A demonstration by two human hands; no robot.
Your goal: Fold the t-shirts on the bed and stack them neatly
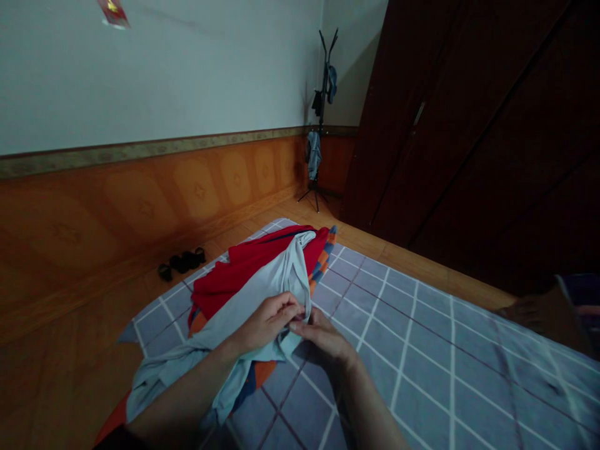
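Note:
Both my hands meet at the edge of a pale grey garment (253,289), which lies loosely stretched out near the bed's left side. My left hand (273,317) has its fingers closed on the cloth, palm down. Right beside it, my right hand (323,334) pinches the same edge between thumb and fingers. Under the grey garment is a red garment (216,286). An orange and blue patterned cloth (323,261) shows from beneath on the right and at the near end. The exact fold between my fingertips is partly hidden.
The bed has a blue-grey checked sheet (403,325). Black sandals (182,261) lie on the wooden floor to the left. A coat rack (323,112) with hanging items stands in the far corner, beside a dark wardrobe (450,137). A cardboard box (557,312) is at the right.

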